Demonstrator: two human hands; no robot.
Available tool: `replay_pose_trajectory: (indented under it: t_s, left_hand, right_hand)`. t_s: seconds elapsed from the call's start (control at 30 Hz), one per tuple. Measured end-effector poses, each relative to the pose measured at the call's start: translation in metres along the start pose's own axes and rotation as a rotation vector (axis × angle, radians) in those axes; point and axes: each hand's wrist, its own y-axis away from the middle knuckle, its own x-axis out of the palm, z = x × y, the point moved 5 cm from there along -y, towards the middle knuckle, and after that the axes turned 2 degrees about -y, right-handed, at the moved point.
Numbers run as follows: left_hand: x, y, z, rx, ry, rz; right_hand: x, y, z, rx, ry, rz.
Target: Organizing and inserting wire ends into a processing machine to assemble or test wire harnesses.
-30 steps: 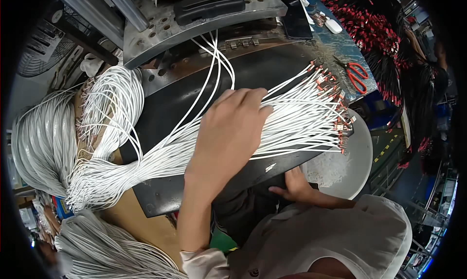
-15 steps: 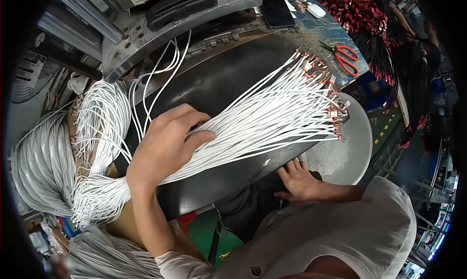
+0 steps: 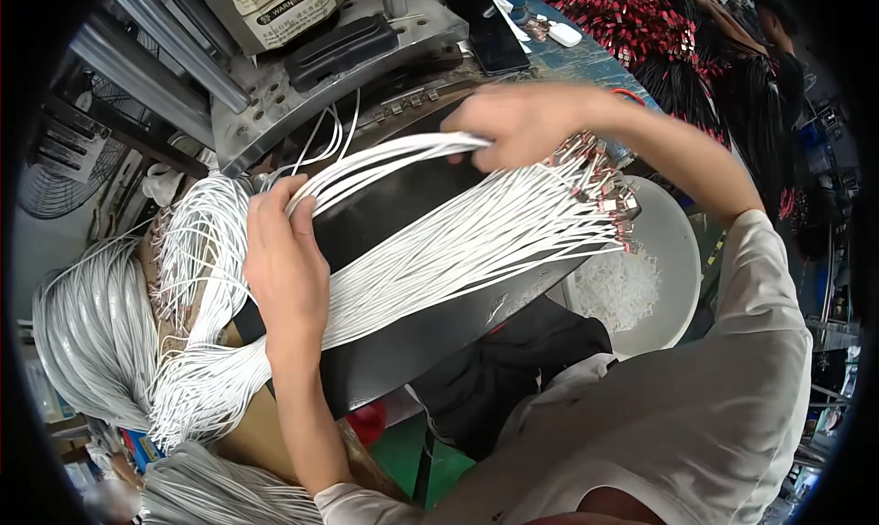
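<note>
A wide spread of white cables [image 3: 476,223] lies across a black work surface [image 3: 385,369], with small metal connectors [image 3: 618,214] at the right ends. Above its far edge arches a thin bunch of white cables [image 3: 385,156], lifted off the surface. My right hand [image 3: 526,122], a little blurred, is closed on the right end of that bunch and hides its tips. Toward the other end, my left hand [image 3: 291,259] has its thumb and fingers closed around the same bunch, its palm side over the spread cables.
Behind the cables stands a metal machine [image 3: 339,76] with steel posts. A phone [image 3: 494,31] lies at the back, and a pale round tub [image 3: 682,269] holds clear scraps at the right. Coiled grey-white cables [image 3: 96,324] sit at far left; black cables with red ends [image 3: 632,21] lie back right.
My right hand has risen from beside my lap to the far edge of the cables. A thin bunch is now raised between both hands. My left hand has shifted left.
</note>
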Motion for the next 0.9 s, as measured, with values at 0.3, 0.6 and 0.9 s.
replay_pose_trajectory:
  t_s: [0.3, 0.6, 0.9]
  left_hand:
    - [0.009, 0.005, -0.018, 0.079, 0.266, 0.051]
    - [0.017, 0.009, -0.031, 0.377, -0.072, 0.036]
    - [0.003, 0.016, 0.028, -0.472, 0.789, -0.261]
  right_hand:
    - [-0.018, -0.007, -0.029, -0.744, 0.048, -0.144]
    - [-0.022, 0.000, -0.031, -0.131, 0.010, 0.329]
    - [-0.031, -0.002, -0.011, -0.208, -0.213, 0.226]
